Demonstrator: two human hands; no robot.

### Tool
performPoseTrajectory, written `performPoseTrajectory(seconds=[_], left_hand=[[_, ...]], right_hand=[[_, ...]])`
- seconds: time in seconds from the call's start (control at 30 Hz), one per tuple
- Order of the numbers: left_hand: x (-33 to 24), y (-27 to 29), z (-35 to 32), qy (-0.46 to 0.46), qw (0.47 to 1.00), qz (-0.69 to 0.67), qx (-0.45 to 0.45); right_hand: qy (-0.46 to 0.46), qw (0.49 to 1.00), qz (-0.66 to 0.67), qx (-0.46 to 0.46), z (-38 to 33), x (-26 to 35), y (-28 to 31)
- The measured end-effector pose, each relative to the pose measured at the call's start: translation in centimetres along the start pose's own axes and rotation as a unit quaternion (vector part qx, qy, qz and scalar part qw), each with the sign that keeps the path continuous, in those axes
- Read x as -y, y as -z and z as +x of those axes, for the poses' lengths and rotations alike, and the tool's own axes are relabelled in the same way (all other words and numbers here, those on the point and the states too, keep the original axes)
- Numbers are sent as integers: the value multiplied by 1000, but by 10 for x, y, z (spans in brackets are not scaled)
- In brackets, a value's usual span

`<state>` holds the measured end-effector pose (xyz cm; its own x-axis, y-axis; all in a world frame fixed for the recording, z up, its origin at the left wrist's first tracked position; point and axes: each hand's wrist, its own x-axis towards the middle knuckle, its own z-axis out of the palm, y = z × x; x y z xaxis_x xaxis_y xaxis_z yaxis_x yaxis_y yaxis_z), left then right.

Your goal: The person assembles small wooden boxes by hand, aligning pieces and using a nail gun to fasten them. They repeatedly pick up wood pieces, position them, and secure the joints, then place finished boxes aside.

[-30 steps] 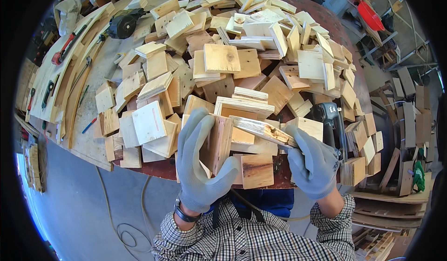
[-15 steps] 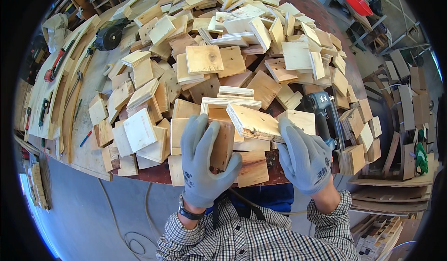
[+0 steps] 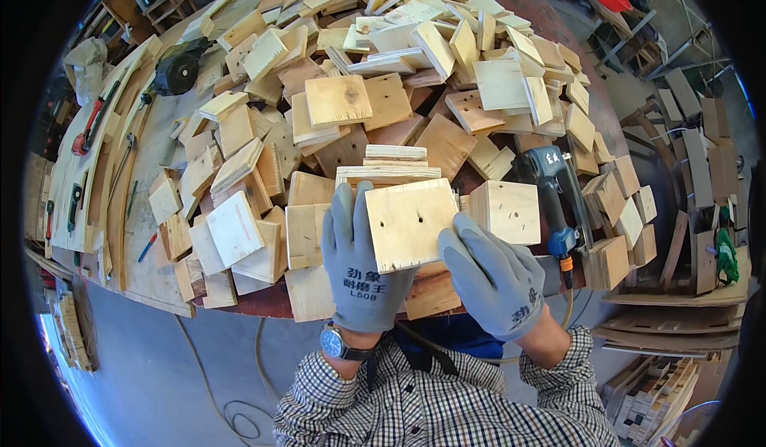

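That square board (image 3: 408, 223) looks light and stiff, a thin ply offcut with rough edges, best gripped by its two side edges. It sits flat-faced between the gloves at the near rim of the table (image 3: 263, 307), above the heaped offcuts. The left hand (image 3: 361, 267) clasps its left edge, the right hand (image 3: 491, 275) its lower right corner.

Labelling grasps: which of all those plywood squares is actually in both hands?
The pale square with small holes at the table's near edge, gripped between the left hand and right hand; the others lie untouched.
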<state>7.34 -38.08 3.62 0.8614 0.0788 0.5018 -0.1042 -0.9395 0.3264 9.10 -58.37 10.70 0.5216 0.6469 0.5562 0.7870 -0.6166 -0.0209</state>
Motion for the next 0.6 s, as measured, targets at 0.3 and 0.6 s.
performPoseTrajectory(seconds=[0.3,0.6], left_hand=[[-7,-9,8,-31,999,33,7],[-5,-21,4,-20,997,60,36]], right_hand=[[-27,1000,-3,6,-7,-1,-4],[-53,998,-21,-2,-7,3,3]])
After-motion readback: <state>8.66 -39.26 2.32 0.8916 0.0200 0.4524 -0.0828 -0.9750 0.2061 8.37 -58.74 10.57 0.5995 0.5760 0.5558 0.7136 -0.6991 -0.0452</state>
